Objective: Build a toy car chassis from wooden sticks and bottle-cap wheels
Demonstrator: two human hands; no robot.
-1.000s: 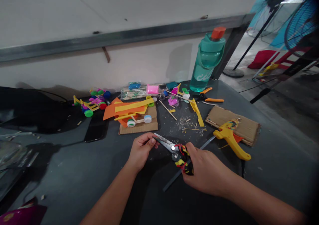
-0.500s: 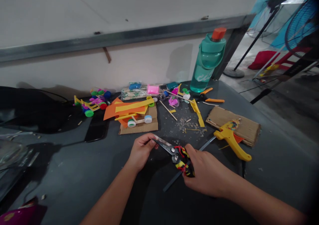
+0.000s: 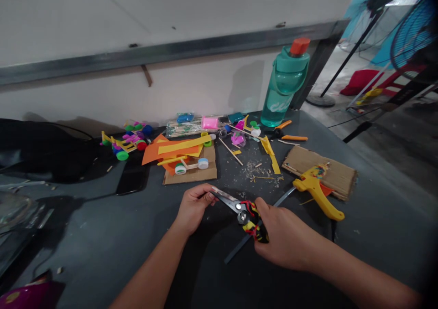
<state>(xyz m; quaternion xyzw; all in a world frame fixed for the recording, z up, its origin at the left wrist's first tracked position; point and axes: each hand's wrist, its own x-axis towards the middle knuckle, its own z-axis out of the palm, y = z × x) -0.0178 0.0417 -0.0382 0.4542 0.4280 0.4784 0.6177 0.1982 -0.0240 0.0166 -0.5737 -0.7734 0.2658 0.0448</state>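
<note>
My right hand (image 3: 282, 236) is wrapped round the black, red and yellow handles of a pair of scissors (image 3: 241, 213). The blades point left and meet the fingertips of my left hand (image 3: 195, 206). Those left fingers are pinched together beside the blade tip; whatever is between them is too small to make out. Beneath my right hand a grey strip (image 3: 236, 249) slants across the dark table (image 3: 143, 254). To the right lies a yellow glue gun (image 3: 318, 193), partly over a piece of cardboard (image 3: 342, 174).
A teal bottle (image 3: 284, 85) stands at the back beside orange-handled pliers (image 3: 294, 138). Orange and yellow paper strips (image 3: 185, 144) and a small axle with bottle-cap wheels (image 3: 191, 166) lie on cardboard (image 3: 207, 174). Left are a phone (image 3: 133, 177) and colourful toy pieces (image 3: 128, 140).
The scissors and my right hand have shifted very slightly right. My left hand keeps its pinch in nearly the same place.
</note>
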